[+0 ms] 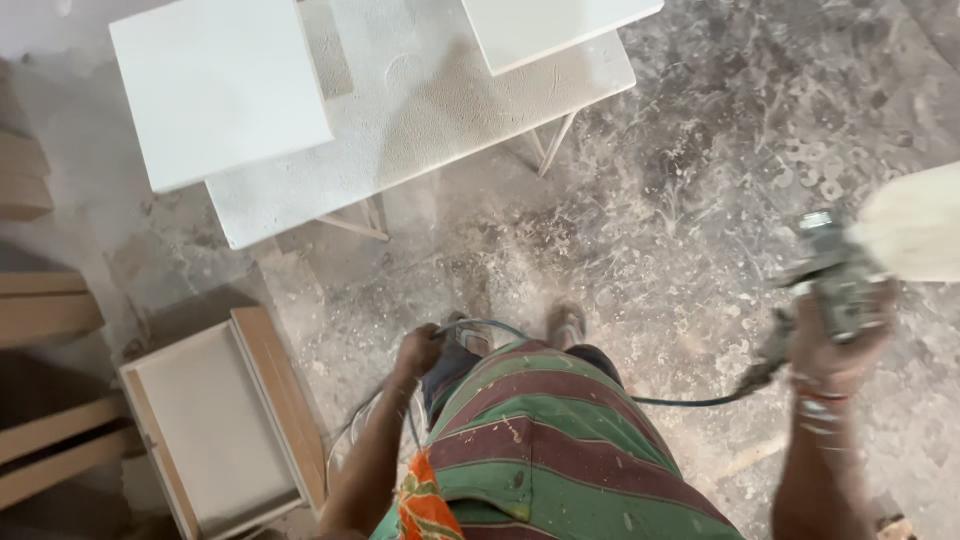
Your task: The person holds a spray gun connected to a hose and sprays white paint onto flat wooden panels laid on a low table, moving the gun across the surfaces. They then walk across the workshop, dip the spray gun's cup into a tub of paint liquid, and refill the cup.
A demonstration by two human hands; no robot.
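Two hands in view. The right hand (838,335) is closed around one spray gun (835,280), a grey, paint-crusted metal tool held up at the right of the frame; its pale cup (915,222) (blurred, cream-coloured) juts toward the right edge, and the gun's long axis runs roughly from lower left to upper right. The left hand (418,350) is closed on one thin hose (480,328), which loops past the person's legs and runs on to the gun. Two white square panels (215,85), smooth and flat, lie on one white, powder-speckled table (420,110) with thin legs. One shallow wooden drawer box (215,425), rectangular with a pale inside, rests on the dusty, spattered floor (680,180). Wooden boards (45,305) are stacked at the left edge (number unclear).
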